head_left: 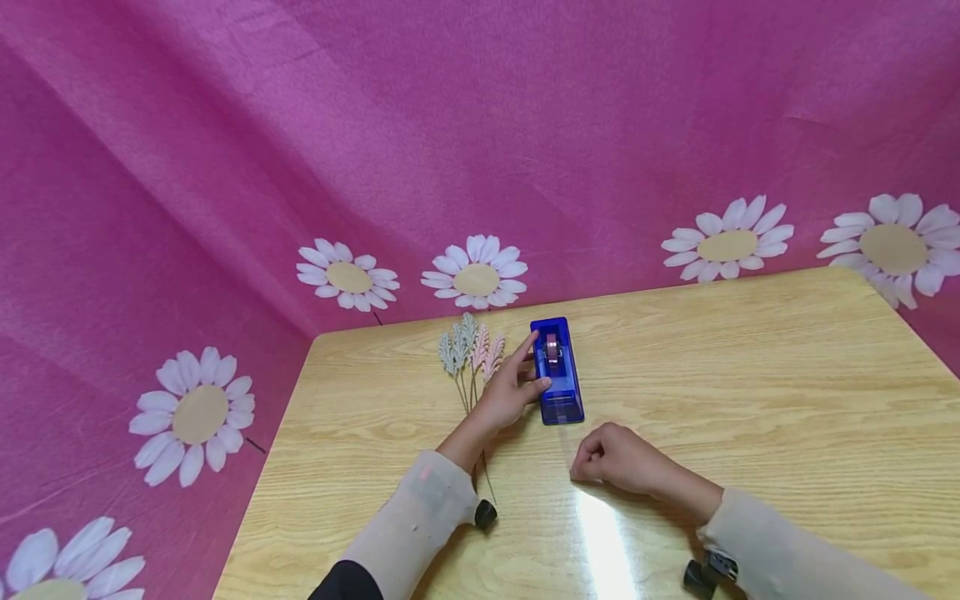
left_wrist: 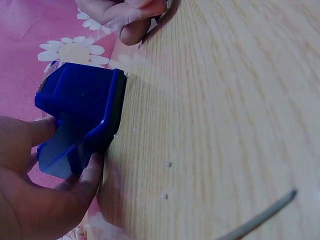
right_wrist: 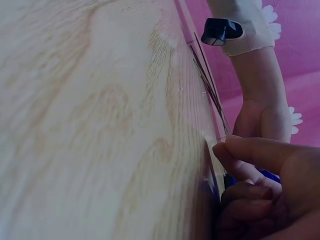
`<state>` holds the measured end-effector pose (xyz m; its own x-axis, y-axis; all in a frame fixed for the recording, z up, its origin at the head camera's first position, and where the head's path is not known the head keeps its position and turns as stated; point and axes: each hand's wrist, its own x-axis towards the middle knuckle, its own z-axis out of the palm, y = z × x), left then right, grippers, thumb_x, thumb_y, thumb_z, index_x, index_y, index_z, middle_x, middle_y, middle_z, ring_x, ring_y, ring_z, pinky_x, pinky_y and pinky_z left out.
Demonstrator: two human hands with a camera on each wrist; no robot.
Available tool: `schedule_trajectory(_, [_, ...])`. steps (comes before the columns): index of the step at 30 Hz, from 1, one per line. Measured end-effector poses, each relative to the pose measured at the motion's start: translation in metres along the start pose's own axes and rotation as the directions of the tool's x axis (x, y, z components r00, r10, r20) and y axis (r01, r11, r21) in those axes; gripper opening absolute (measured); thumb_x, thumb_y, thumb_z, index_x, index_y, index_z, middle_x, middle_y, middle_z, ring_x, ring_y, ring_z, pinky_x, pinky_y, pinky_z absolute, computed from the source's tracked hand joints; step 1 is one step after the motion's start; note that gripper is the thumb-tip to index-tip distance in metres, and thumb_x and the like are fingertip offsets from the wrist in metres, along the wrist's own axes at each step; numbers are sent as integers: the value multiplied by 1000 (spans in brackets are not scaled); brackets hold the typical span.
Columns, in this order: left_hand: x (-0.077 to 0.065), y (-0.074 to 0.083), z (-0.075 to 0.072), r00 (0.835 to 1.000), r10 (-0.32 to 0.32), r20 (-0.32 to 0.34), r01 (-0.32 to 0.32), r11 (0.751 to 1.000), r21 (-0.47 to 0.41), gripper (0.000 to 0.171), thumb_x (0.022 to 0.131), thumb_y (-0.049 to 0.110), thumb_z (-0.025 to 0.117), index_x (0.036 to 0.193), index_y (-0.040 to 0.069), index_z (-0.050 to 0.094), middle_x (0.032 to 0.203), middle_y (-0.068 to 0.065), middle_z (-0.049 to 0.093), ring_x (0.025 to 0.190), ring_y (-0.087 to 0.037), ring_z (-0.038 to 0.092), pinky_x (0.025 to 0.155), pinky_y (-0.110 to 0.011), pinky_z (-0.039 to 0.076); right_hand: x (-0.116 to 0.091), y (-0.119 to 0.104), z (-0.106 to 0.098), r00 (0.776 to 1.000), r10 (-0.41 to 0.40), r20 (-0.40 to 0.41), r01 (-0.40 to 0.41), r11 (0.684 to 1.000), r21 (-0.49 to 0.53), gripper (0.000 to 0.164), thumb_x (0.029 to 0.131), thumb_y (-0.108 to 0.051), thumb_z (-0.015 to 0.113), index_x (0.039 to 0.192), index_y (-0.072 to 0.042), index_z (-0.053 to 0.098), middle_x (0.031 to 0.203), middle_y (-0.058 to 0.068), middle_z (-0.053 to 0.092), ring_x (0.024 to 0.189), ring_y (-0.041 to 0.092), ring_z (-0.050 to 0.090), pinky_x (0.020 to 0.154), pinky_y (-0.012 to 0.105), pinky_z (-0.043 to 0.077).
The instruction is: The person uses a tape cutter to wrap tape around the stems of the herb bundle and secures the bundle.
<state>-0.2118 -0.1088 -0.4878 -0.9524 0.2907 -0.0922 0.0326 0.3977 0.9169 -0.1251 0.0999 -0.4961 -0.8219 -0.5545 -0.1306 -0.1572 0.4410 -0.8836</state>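
Note:
In the head view a blue tape dispenser (head_left: 572, 385) stands on the wooden table, with a roll of tape (head_left: 552, 350) inside. My left hand (head_left: 510, 393) grips its left side, thumb near the front and fingers farther back; the left wrist view shows the fingers around the dispenser's (left_wrist: 85, 92) lower body. A clear tape strip (head_left: 566, 447) stretches from the cutter end toward me. My right hand (head_left: 624, 460) pinches the strip's free end between thumb and forefinger, close over the tabletop. In the right wrist view the right hand (right_wrist: 295, 185) partly hides the dispenser.
Left of the dispenser lie several decorative stems with grey-green heads (head_left: 459, 343) and pink heads (head_left: 489, 350), partly under my left forearm. A pink cloth (head_left: 570, 167) printed with daisies hangs behind the wooden table (head_left: 750, 358). Small white specks (left_wrist: 167, 164) dot the tabletop.

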Motion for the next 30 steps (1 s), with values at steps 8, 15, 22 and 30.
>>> schedule_trajectory(8, [1,-1,0,1000,-13,2,13,1000,1,77,102,11,65,163,40,27,153,-16,51,129,-28,59,115,-49,41,-4,1,-4,997,-17,70,15,999,32,7,88,-13,78,82,-9,80,79,-4,72,67,9,53,63,22,42])
schedule_trajectory(15, [1,-1,1,1000,-4,-2,4,1000,1,77,101,11,66,163,39,29,152,-17,52,129,-29,60,116,-49,39,-6,7,-22,964,-7,266,-71,957,283,18,99,-8,65,105,6,74,88,11,73,79,15,65,69,26,56])
schedule_trajectory(22, [1,-2,0,1000,-2,4,2,1000,5,77,101,14,66,163,40,28,153,-16,51,130,-29,59,117,-50,37,0,15,-40,969,37,244,-130,917,378,27,105,-9,56,118,12,66,95,16,73,89,24,71,76,34,61])
schedule_trajectory(30, [0,-2,-1,1000,2,6,-2,1000,-8,76,101,13,66,163,38,29,152,-17,52,129,-29,60,116,-49,39,14,23,-55,988,87,128,-131,910,394,29,107,-8,53,124,14,60,99,16,69,90,23,73,77,35,62])
